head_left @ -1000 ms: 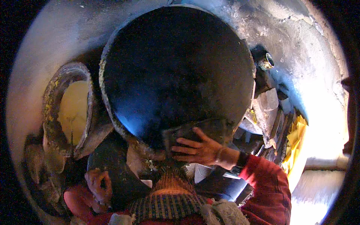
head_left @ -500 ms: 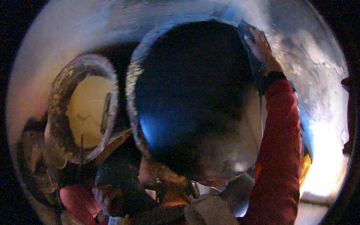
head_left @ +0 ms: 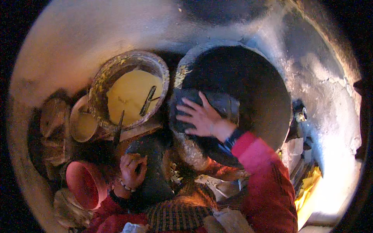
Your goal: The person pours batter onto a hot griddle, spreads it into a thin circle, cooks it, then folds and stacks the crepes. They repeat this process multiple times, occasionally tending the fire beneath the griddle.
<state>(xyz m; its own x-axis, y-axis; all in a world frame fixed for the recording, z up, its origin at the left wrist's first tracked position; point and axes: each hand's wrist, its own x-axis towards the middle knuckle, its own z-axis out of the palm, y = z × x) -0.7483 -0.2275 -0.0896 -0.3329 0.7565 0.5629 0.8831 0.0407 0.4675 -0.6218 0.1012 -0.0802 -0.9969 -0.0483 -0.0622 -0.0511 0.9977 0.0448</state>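
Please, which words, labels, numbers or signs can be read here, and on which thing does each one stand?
There are none: no readable text shows on the round black griddle, the dark pad under the right hand, the pink tub or the yellow material at right.

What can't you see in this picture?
All in the head view:
- Griddle under the dark pad: covered by the pad and right hand.
- Bottom of the basin: hidden by the yellow liquid.
- Inside the left hand: its curled fingers hide whether it holds anything.
- The pad's material: too dark and grainy.
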